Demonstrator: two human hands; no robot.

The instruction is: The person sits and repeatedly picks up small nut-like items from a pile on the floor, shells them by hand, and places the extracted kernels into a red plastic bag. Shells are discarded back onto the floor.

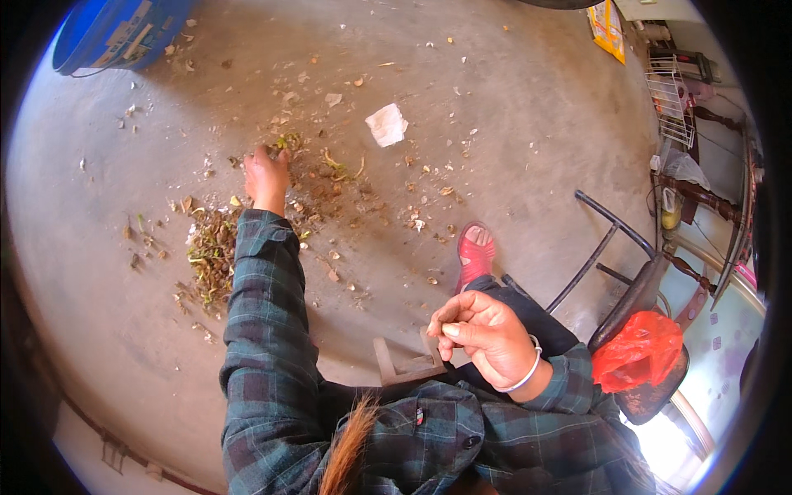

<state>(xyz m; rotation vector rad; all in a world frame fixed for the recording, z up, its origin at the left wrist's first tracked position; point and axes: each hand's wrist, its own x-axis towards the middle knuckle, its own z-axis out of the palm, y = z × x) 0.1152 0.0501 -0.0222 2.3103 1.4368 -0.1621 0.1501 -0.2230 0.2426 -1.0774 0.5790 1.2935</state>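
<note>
My left hand (266, 177) reaches down to the concrete floor, its back towards me, at the edge of scattered soil and plant scraps. A small green sprout (287, 142) shows just beyond its fingertips, which are partly hidden. Beside my left sleeve lies a heap of plant debris (210, 257), brown with green shoots. More limp shoots (334, 164) lie on the brown crumbs to the right of that hand. My right hand (486, 340), with a pale bangle (526, 373) on the wrist, is raised over my lap. Its thumb meets the curled fingers, and I see nothing between them.
A blue bucket (133, 34) stands at the far left. White paper (387, 125) and shell-like bits litter the floor. To my right is a metal-framed chair (603, 247) bearing a red plastic bag (640, 352). A wooden stool (408, 371) shows by my lap; a wire rack (670, 102) stands farther right.
</note>
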